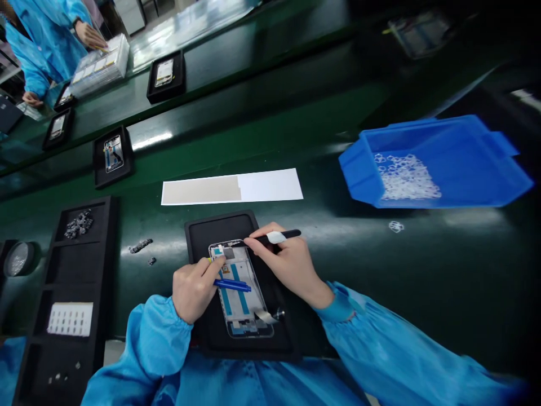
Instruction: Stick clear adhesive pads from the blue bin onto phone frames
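A phone frame (247,299) with blue strips and a loose flex cable (265,317) lies in a black tray (203,231) in front of me. My left hand (195,287) is closed around a blue pen (233,285), which sticks out over the frame. Its thumb and index finger press at the frame's upper left part. Between the fingers of my right hand (291,262) is a pair of black tweezers (291,233) with a white wrap. The tweezers' tip touches or hovers at the frame's top edge; I cannot tell which.
A blue bin (465,163) with many small white rings stands right. Beyond the tray lies a white-and-beige card (270,185). A black compartment tray (76,265) with small parts is left. More phone trays (113,157) line the bench; a co-worker's hand (90,35) is far left.
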Action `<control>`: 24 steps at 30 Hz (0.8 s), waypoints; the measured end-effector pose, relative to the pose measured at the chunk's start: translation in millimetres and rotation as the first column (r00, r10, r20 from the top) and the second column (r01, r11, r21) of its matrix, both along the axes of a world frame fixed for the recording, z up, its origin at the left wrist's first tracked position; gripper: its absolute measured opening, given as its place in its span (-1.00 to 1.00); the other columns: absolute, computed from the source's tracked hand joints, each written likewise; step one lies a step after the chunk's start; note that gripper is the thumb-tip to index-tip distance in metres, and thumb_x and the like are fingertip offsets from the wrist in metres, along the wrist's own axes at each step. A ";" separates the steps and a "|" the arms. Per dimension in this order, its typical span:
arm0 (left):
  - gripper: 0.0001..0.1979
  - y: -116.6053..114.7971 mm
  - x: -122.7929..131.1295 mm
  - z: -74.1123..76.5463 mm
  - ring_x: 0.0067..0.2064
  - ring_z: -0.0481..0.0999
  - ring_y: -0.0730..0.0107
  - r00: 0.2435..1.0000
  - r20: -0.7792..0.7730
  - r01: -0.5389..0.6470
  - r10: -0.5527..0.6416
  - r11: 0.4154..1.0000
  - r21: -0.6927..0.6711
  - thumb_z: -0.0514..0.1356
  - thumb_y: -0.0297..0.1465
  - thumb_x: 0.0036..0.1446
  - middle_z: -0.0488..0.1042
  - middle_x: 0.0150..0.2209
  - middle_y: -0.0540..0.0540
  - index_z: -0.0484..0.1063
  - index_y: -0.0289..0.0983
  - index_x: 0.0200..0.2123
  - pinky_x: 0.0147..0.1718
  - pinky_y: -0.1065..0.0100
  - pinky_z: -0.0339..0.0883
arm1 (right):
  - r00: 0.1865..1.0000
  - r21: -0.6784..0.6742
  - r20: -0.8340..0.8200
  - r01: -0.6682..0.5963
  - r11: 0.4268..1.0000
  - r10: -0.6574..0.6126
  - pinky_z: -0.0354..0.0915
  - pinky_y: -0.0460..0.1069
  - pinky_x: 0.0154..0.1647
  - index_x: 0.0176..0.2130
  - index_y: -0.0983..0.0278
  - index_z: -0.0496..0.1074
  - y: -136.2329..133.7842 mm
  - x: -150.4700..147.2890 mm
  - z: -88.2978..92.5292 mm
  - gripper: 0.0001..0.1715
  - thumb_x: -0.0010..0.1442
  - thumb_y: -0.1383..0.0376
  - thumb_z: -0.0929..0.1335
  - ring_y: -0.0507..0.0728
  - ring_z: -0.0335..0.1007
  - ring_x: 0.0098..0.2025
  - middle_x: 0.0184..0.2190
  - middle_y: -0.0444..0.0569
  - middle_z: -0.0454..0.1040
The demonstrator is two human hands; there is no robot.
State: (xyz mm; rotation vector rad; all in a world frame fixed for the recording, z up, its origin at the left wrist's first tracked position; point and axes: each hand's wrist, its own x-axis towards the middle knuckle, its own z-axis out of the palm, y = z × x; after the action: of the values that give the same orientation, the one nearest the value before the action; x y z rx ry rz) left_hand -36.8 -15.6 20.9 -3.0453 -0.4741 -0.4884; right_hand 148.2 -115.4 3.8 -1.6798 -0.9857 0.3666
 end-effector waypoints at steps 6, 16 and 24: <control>-0.66 -0.8 0.4 -3.7 -0.56 0.40 0.49 0.998 0.066 0.007 -0.004 0.999 -0.045 0.05 -0.64 0.17 0.43 -0.51 0.05 0.51 -0.26 -0.11 -0.56 0.39 0.24 | 0.995 -0.004 0.093 -0.034 0.999 0.034 0.23 -0.02 -0.58 -0.39 0.23 0.45 0.6 -2.1 1.7 -0.81 0.25 0.21 0.37 0.05 0.33 -0.58 -0.47 -0.09 0.50; -0.67 -1.3 0.0 -4.4 -0.56 0.41 0.45 0.998 0.063 0.000 0.004 0.998 -0.059 0.06 -0.63 0.16 0.46 -0.49 0.05 0.51 -0.26 -0.10 -0.57 0.37 0.25 | 0.978 -0.029 0.204 -0.037 0.999 0.043 0.25 -0.04 -0.56 -0.37 0.23 0.43 -0.5 -3.8 0.2 -0.79 0.29 0.20 0.34 0.05 0.38 -0.57 -0.48 -0.09 0.52; -0.52 0.9 10.2 3.1 -0.57 0.44 0.45 0.997 -0.071 -0.010 0.006 0.999 -0.049 0.05 -0.66 0.07 0.49 -0.45 0.05 0.46 -0.25 0.03 -0.60 0.38 0.25 | 0.998 0.028 0.068 -0.005 1.000 0.003 0.22 -0.05 -0.57 -0.41 0.23 0.43 0.9 1.4 -0.2 -0.79 0.26 0.23 0.35 0.03 0.33 -0.58 -0.48 -0.09 0.48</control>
State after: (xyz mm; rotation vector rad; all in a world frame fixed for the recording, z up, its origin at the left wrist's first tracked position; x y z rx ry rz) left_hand -26.5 -14.8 24.0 -3.0943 -0.5030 -0.3730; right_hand 149.6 -114.4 3.6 -1.6745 -1.0403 0.2983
